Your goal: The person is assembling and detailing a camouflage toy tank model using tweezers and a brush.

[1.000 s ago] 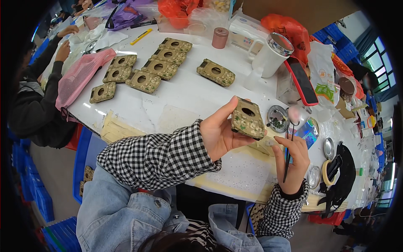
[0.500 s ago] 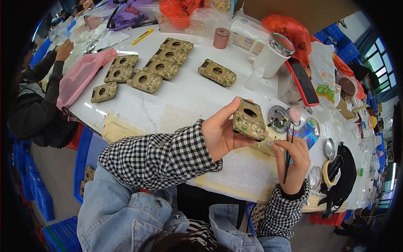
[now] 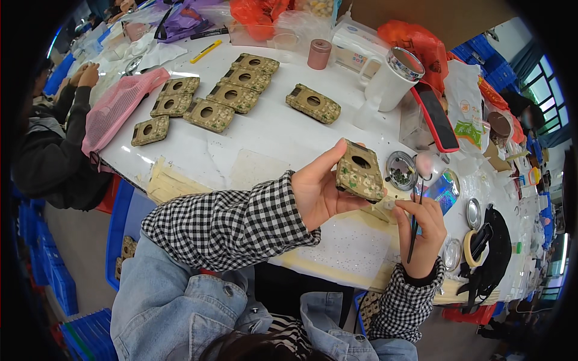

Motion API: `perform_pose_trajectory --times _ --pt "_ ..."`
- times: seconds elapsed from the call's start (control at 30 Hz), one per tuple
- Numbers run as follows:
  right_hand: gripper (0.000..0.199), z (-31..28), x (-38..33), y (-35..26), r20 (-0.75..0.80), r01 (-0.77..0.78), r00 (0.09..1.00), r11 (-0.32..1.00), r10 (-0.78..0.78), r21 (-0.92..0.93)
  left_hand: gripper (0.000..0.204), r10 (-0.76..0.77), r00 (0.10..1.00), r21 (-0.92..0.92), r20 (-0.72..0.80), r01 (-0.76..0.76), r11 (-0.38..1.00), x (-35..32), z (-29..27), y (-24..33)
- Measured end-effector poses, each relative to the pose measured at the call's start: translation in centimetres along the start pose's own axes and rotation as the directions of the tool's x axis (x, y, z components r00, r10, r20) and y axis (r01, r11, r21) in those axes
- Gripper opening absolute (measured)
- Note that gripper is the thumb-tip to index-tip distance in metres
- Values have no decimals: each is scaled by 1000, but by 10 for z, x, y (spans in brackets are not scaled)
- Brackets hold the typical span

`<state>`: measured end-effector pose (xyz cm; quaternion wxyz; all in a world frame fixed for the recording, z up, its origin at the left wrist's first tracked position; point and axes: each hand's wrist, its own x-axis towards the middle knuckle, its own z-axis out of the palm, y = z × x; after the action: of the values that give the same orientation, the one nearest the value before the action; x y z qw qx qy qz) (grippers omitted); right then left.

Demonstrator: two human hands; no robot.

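Gripping a camouflage-patterned block (image 3: 359, 171) with a round hole in its face, the left hand (image 3: 322, 189) holds it raised above the white table (image 3: 271, 135), thumb along the block's near side and forefinger stretched up along its far edge. The block sits tilted, hole facing up and toward the wearer. The right hand (image 3: 421, 231) is closed in a pinch around a thin dark tool (image 3: 414, 231) that runs down through the fingers; its fingertips lie just beside the block's lower right corner, where a small pale piece (image 3: 390, 204) shows. Whether that piece is touching the block cannot be told.

Just beyond the block, a small round metal dish (image 3: 401, 170) rests on the table, with a shiny iridescent sheet (image 3: 442, 191) near it to the right. A tape roll (image 3: 472, 248) and black items lie further right.

On the far side of the table, seven more camouflage blocks (image 3: 232, 96) lie flat: six grouped in rows at left, one apart (image 3: 313, 103) toward the middle. A pink mesh bag (image 3: 117, 108) hangs over the left edge. A white mug (image 3: 394, 75), a small copper-coloured tin (image 3: 319, 54) and a red-cased phone (image 3: 436, 117) stand or lie at the back right.

At far left, another person in a dark sleeve (image 3: 66, 129) works at the same table.
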<state>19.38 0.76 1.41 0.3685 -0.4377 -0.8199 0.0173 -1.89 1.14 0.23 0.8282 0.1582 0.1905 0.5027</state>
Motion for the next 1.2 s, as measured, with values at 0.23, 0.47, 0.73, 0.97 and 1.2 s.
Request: perform_pose_trajectory --times 0.23,0.47,0.73,0.97,1.2 --pt "13 0 0 0 2 -3 1000 1000 3 5 52 -1 1000 3 4 1 1000 0 -1 -1" --pt "13 0 -1 0 -3 -1 1000 1000 1 5 51 -5 1000 -14 9 5 1000 0 -1 -1" --pt "13 1 -1 1 1 0 1000 1000 0 8 51 -25 999 -95 38 28 995 0 -3 0" --pt "10 -3 -5 3 -88 -49 995 997 54 58 51 -32 999 -66 23 33 997 0 -3 -1" --pt "9 -11 -12 -2 -325 -82 925 941 195 329 49 -64 998 -28 -10 63 998 0 -1 -7"
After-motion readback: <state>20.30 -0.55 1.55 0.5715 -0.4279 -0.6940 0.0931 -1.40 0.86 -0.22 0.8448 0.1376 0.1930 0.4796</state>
